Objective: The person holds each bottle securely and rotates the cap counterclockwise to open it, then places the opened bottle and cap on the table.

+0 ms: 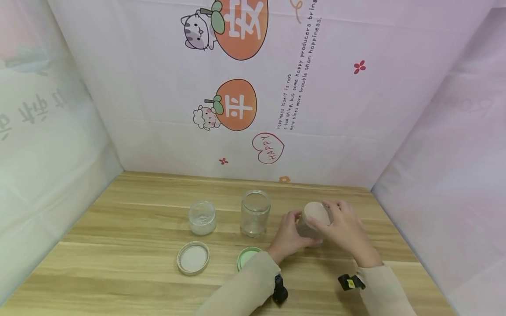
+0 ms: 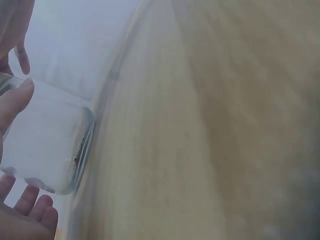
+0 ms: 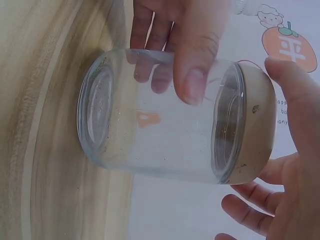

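On the right side of the wooden table is a clear glass jar (image 3: 170, 135) with a beige lid (image 1: 317, 212) on top. My left hand (image 1: 290, 235) grips the jar's body, the thumb on one side and the fingers round the other. At the lid, my right hand (image 1: 348, 226) has its thumb on the near side and its fingers round the far side. Small dark marks dot the lid's side in the right wrist view. Through the glass the jar looks empty, and its base is close over the table.
A tall open glass jar (image 1: 255, 213) stands left of my hands, with a shorter glass jar (image 1: 202, 218) further left. Nearer me lie a beige lid (image 1: 193, 258) and a green lid (image 1: 248, 256), partly behind my left sleeve. Printed cloth (image 1: 316, 149) walls the table's back and sides.
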Demonstrator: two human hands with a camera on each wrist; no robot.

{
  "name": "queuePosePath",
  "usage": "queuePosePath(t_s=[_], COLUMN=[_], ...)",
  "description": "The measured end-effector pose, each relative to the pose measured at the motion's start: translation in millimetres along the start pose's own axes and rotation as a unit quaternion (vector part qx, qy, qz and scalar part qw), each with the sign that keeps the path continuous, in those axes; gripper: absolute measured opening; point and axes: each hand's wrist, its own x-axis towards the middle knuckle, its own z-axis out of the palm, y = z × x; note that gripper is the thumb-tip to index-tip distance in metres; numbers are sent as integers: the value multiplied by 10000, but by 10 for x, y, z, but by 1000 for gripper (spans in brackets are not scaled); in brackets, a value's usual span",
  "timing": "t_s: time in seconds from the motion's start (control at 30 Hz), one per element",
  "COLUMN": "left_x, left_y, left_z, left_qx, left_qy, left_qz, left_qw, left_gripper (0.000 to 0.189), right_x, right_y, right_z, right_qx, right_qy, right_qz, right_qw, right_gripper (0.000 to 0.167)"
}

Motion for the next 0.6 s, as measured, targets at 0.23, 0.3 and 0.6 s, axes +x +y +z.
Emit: queuePosePath(t_s=[0.23,0.3,0.6], left_x=[43,55,87], left_y=[42,61,69], left_z=[14,12,-25], left_qx=[76,91,-22], left_qy=[67,47,-295], left_qz=[-40,-79,-84], left_qw=[9999,9999,9995], left_gripper=[93,93,92], right_x=[9,13,12], right_y=[-17,-12,29], right_z=[19,29,115], right_qx=[-41,67,675], right_qy=[130,147,135], right_qz=[-45,-98,4], right_qw=[9999,9998,9976], right_gripper=[88,87,85])
